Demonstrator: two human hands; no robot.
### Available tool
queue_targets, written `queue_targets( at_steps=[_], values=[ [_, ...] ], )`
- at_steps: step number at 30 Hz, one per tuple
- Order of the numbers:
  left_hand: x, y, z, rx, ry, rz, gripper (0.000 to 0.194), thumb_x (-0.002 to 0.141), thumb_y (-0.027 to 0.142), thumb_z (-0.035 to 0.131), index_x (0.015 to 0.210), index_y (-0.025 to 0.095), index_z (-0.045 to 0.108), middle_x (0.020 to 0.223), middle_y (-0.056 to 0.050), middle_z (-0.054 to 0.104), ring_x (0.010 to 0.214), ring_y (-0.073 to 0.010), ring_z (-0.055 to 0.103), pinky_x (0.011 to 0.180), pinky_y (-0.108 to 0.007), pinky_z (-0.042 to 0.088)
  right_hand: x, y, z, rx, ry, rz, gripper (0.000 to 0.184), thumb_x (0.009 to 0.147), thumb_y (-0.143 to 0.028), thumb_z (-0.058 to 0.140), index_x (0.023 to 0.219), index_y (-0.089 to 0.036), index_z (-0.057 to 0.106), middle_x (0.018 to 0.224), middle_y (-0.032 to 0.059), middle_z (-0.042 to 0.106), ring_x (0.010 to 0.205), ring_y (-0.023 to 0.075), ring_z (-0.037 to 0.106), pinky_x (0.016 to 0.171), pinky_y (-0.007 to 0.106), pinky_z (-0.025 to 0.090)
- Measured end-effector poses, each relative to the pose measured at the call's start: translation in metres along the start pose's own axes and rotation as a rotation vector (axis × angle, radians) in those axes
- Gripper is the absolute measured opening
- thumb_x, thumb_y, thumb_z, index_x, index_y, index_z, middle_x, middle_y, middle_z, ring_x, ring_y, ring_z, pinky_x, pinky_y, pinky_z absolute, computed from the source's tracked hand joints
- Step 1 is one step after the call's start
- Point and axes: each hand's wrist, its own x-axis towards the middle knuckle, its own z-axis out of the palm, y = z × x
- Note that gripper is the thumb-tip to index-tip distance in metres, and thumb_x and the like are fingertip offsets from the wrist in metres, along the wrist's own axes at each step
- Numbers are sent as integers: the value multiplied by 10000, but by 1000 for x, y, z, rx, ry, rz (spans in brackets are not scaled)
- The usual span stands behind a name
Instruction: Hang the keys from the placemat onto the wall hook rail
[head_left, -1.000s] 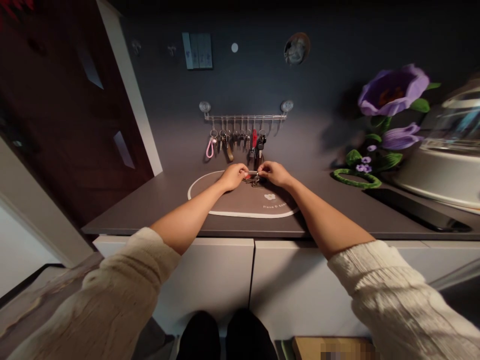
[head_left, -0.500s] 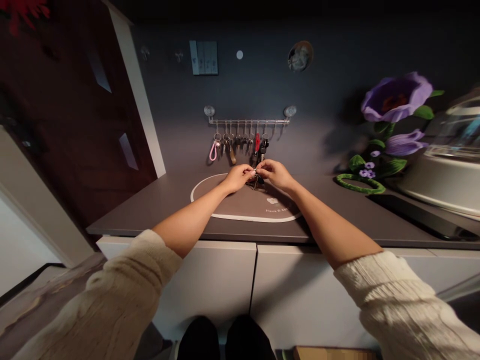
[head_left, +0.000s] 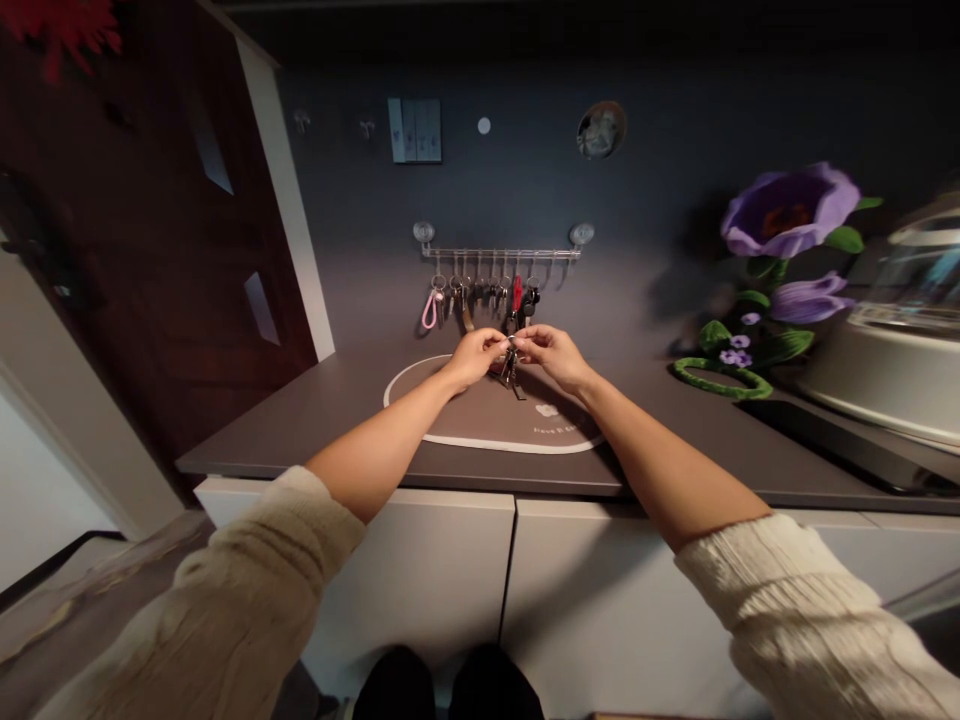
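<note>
A bunch of keys [head_left: 513, 373] dangles from a ring pinched between both hands, just over a brown mat [head_left: 465, 425] with a white border. My left hand [head_left: 478, 357] grips the ring from the left with closed fingers. From the right, my right hand [head_left: 553, 355] pinches the same ring, its fingertips nearly meeting the left ones. Fingers partly cover the ring. Behind the hands, a clear hook rail [head_left: 502, 254] on the wall carries several key sets, among them a pink loop [head_left: 430, 310] and a red key holder [head_left: 517, 293].
On the right of the dark countertop [head_left: 255, 425] stand purple fabric flowers [head_left: 791, 210] with a green ring base [head_left: 720, 378]. Beside them are a black phone-like slab [head_left: 832, 445] and a large white appliance [head_left: 892, 355]. White cabinet doors [head_left: 420, 570] lie below; a dark door [head_left: 172, 250] is at left.
My hands have come together on the key ring and lifted it, so the keys that lay on the mat now hang down. The camera view has tilted up slightly.
</note>
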Motion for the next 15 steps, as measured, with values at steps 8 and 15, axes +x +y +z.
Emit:
queue_targets(
  at_steps=[8, 15],
  values=[
    [6, -2, -3, -161, 79, -65, 128, 728, 250, 567, 784, 136, 557, 703, -7, 586, 672, -97, 530, 591, -201, 401, 0, 2, 0, 11, -13, 0, 197, 639, -298, 671, 735, -159, 570, 728, -6, 573, 621, 71, 490, 620, 229, 429],
    [7, 1, -6, -211, 119, -83, 153, 730, 280, 583, 791, 142, 555, 758, -27, 610, 726, -106, 559, 583, -193, 412, -2, 3, 2, -2, -98, -23, 296, 607, -388, 681, 733, -159, 544, 647, -33, 531, 578, 67, 466, 619, 231, 412]
  ],
)
